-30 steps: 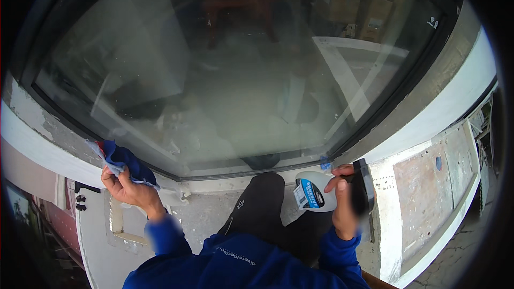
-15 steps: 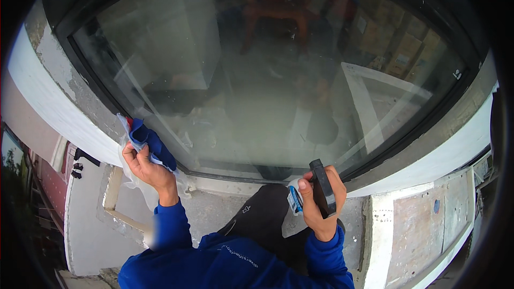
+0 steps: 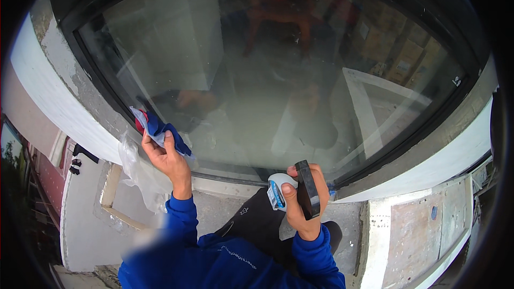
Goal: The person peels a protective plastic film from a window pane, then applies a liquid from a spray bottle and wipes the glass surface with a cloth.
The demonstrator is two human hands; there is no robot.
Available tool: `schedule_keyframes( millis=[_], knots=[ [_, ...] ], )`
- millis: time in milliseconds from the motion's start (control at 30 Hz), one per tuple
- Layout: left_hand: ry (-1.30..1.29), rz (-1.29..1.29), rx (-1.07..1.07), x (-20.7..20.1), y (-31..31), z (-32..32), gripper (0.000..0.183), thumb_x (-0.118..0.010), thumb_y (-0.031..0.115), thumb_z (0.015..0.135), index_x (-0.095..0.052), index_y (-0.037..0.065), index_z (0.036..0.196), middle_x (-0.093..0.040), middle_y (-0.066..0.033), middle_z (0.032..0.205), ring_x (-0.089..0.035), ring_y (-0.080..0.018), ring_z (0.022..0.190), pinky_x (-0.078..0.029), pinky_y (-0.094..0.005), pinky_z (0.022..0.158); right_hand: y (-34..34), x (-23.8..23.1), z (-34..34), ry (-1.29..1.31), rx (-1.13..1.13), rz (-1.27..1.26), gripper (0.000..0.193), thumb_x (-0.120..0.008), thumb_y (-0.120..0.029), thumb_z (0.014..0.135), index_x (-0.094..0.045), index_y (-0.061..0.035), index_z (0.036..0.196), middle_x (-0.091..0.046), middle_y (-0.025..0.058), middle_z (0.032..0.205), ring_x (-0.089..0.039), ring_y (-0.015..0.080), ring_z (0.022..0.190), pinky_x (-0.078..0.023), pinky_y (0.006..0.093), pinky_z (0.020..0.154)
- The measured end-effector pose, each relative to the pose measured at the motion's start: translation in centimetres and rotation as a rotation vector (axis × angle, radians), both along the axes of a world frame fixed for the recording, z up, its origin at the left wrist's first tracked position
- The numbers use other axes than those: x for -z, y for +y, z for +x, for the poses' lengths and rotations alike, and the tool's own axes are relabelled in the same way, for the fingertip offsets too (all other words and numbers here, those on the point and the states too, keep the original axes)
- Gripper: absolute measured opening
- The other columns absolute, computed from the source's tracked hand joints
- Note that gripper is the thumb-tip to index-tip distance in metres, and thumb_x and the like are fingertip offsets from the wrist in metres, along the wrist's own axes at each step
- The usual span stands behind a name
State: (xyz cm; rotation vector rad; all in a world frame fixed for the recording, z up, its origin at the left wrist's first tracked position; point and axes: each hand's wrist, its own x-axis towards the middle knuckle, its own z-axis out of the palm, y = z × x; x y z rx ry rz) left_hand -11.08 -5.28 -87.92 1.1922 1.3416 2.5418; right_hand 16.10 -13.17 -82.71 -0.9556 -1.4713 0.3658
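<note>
- Left hand [image 3: 166, 156] raised to lower left corner of window pane [image 3: 278, 69], fingers [image 3: 169, 138] curled and pinching a blue cloth [image 3: 160, 130] against the glass.
- Cloth bunched, bit of red and white showing at its upper edge, touching pane just beside dark window frame [image 3: 101, 101].
- Right hand [image 3: 302, 203] lower, near bottom edge of pane, fingers wrapped tight round a black flat tool [image 3: 307, 190] held upright; kind of tool not clear.
- Same hand also grips a white and blue tape roll [image 3: 276, 190], thumb laid across it, roll on left side of black tool.
- Both forearms in blue sleeves [image 3: 182, 219]; dark trousers [image 3: 257, 225] between them.
- Thin clear plastic sheet [image 3: 136, 174] hanging crumpled below left hand, along the frame.
- Pane large, dusty and streaked, reflections of the person and a white frame in it.
- White wall band [image 3: 48, 101] round the window, grey rough edge next to the frame.
- Concrete ledge [image 3: 385, 235] below, pale and stained, running to the right.
- Left side: pale flat roof [image 3: 80, 225] far below with low raised rim.
</note>
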Motion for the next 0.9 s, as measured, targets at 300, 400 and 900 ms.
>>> schedule_keyframes(
  millis=[300,400,900],
  knots=[
    [-0.097,-0.038,0.002,0.5,0.1,-1.1,0.013,-0.062,0.009,0.1,-0.063,0.004,0.112,-0.059,0.0035,0.099,-0.049,-0.0052,0.089,-0.04,-0.022,0.083,-0.2,1.7,-1.0,0.198,-0.087,-0.079,0.027,-0.08,-0.016,0.088,-0.067,0.0047,0.1,-0.066,0.0108,0.084,-0.064,0.0214,0.072,-0.049,0.0295,0.066],
    [-0.113,-0.055,0.018,1.1,-0.2,-2.0,0.012,-0.062,0.01,0.1,-0.063,0.005,0.11,-0.059,0.0043,0.096,-0.049,-0.0046,0.088,-0.039,-0.0212,0.082,-2.1,1.7,-1.0,0.187,-0.125,-0.019,0.029,-0.082,-0.017,0.086,-0.067,0.0043,0.099,-0.068,0.0114,0.088,-0.066,0.0226,0.072,-0.052,0.0316,0.068],
    [-0.055,-0.089,0.005,2.9,0.7,-2.6,0.019,-0.067,0.006,0.095,-0.06,-0.001,0.111,-0.056,-0.0082,0.123,-0.054,-0.0149,0.114,-0.041,-0.0275,0.102,-2.6,16.8,-0.9,0.04,-0.203,-0.474,0.036,-0.078,-0.005,0.086,-0.064,0.0008,0.119,-0.071,0.009,0.092,-0.069,0.0154,0.082,-0.053,0.0298,0.078]
  ],
)
